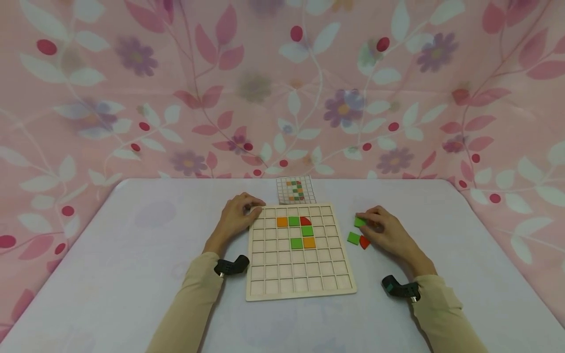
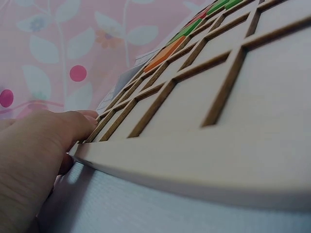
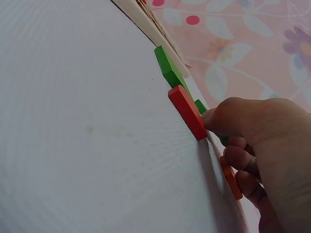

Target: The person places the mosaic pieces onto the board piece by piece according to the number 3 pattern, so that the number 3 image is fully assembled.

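A pale wooden grid board lies on the table, holding orange and green squares and a red quarter-round tile in its upper cells. My left hand grips the board's far left corner between thumb and fingers. To the right of the board, my right hand pinches a green square tile at the tabletop. Nearer me lie another green square and a red quarter-round tile, touching each other. An orange tile shows under the right fingers in the right wrist view.
Behind the board lies a printed pattern card with a small coloured grid. A white cloth covers the table. Pink floral fabric hangs behind it. Each wrist carries a black camera, such as the left one.
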`<state>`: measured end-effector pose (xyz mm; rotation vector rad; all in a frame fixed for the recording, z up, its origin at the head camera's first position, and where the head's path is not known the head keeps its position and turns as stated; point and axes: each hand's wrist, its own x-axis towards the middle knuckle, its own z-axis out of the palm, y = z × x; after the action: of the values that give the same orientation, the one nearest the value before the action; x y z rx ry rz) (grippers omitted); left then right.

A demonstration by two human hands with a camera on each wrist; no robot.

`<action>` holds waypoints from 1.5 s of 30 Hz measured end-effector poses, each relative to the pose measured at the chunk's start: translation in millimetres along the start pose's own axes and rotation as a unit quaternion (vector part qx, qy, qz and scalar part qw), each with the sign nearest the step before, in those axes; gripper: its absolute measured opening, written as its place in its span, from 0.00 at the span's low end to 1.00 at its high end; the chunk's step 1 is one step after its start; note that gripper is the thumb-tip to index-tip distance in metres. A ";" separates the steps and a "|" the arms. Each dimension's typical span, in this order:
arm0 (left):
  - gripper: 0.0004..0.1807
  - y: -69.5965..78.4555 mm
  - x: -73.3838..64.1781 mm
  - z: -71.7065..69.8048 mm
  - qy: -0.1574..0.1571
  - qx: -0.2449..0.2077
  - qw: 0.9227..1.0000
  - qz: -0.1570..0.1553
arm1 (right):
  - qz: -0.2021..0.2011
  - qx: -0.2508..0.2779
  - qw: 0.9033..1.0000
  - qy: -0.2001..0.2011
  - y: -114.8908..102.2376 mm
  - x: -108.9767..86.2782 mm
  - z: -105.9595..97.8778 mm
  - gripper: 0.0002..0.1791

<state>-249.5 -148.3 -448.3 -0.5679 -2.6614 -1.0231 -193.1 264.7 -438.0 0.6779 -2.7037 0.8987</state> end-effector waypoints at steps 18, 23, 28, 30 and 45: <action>0.08 1.2 0.0 -1.7 -0.001 0.003 1.000 -0.001 | -0.013 0.072 0.997 -0.016 -22.1 6.1 -1.4 0.17; 0.08 1.2 -0.2 -2.0 -0.005 0.001 1.000 -0.009 | -0.005 0.071 0.997 -0.042 -32.5 8.4 0.6 0.17; 0.08 0.4 0.2 -1.1 -0.004 0.001 1.000 -0.010 | -0.011 0.076 0.995 -0.064 -42.9 10.3 3.5 0.17; 0.08 -0.2 0.5 -0.5 -0.005 0.003 1.000 -0.011 | -0.018 0.081 0.994 -0.070 -47.4 11.0 3.9 0.17; 0.08 0.6 1.8 -0.3 -0.008 0.008 1.000 -0.015 | -0.031 0.074 0.990 -0.115 -75.3 14.8 14.6 0.16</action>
<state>-250.8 -147.6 -447.1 -0.5376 -2.6979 -1.0086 -170.1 197.2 -406.1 0.9456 -2.8145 1.0729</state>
